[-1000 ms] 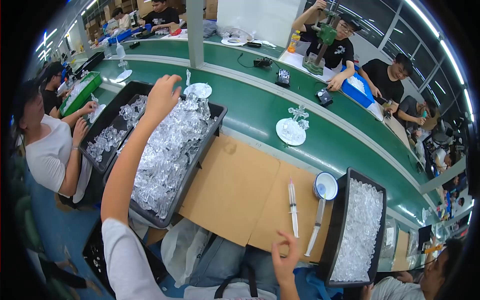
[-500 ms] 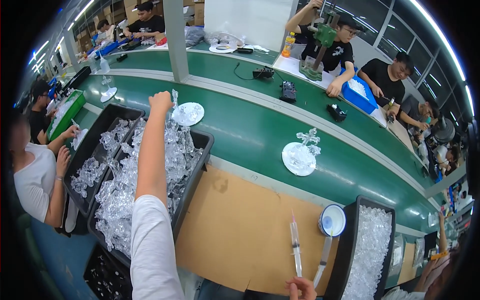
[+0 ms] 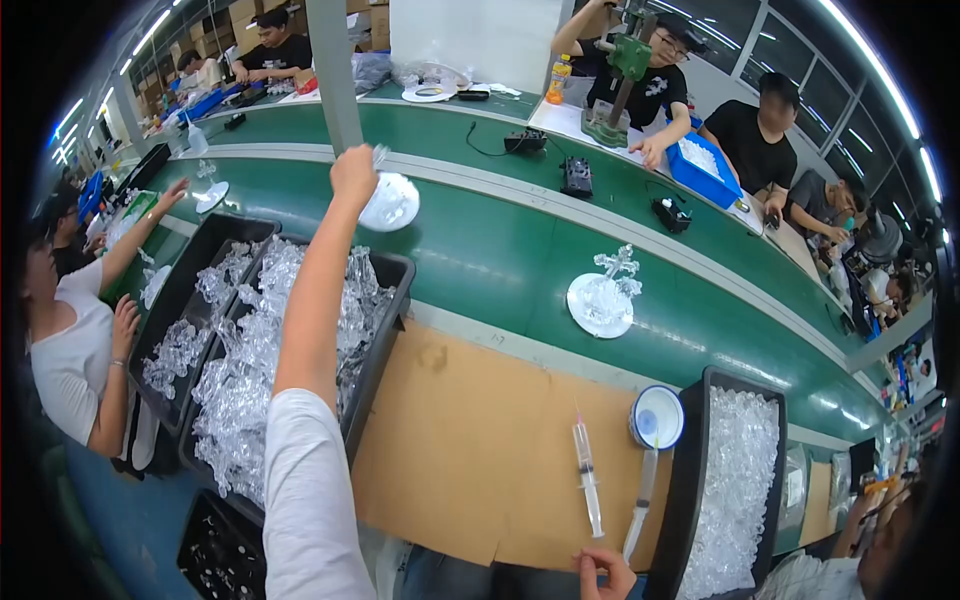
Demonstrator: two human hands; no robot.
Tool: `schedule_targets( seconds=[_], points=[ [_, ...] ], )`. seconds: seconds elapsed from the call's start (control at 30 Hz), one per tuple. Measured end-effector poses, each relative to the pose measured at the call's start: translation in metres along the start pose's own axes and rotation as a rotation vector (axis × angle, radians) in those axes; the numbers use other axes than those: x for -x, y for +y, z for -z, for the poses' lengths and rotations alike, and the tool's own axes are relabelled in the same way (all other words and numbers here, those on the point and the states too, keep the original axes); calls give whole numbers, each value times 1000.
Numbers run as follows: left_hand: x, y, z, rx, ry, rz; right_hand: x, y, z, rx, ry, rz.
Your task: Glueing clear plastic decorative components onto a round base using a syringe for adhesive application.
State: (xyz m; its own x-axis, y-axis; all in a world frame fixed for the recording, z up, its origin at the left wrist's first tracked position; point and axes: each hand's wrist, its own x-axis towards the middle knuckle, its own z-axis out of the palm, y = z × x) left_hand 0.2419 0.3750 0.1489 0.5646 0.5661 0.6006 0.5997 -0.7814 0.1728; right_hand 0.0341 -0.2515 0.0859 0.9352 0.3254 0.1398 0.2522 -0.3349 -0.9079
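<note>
The green bench leaves passage between the left white disc and clear cross.

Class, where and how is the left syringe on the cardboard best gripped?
Probably grip the syringe by its barrel, the right hand coming from the near side: its thin pink tip points away and its plunger end lies toward that hand.

Bright tube light, bent edges, perhaps blurred
</note>
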Motion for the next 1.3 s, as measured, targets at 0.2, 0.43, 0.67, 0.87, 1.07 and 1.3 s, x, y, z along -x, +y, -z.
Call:
schedule_targets(
  seconds=[0.2,0.43,0.67,0.87,1.07,1.3],
  points=[
    [20,59,103,142,-54,-404,14,-6,14,-27,65,60],
    [210,55,163,435,-381,-551,37,6,26,-72,126,9],
    [253,19,197,551,-712,-580,45,16,28,-64,83,62],
    [181,-121,189,143,19,-300,49,11,26,-47,64,68],
    [168,-154,174,49,-408,-108,54,-5,20,-30,65,81],
    [161,-138,243,115,-275,-223,56,-3,17,-38,-4,79]
  ],
)
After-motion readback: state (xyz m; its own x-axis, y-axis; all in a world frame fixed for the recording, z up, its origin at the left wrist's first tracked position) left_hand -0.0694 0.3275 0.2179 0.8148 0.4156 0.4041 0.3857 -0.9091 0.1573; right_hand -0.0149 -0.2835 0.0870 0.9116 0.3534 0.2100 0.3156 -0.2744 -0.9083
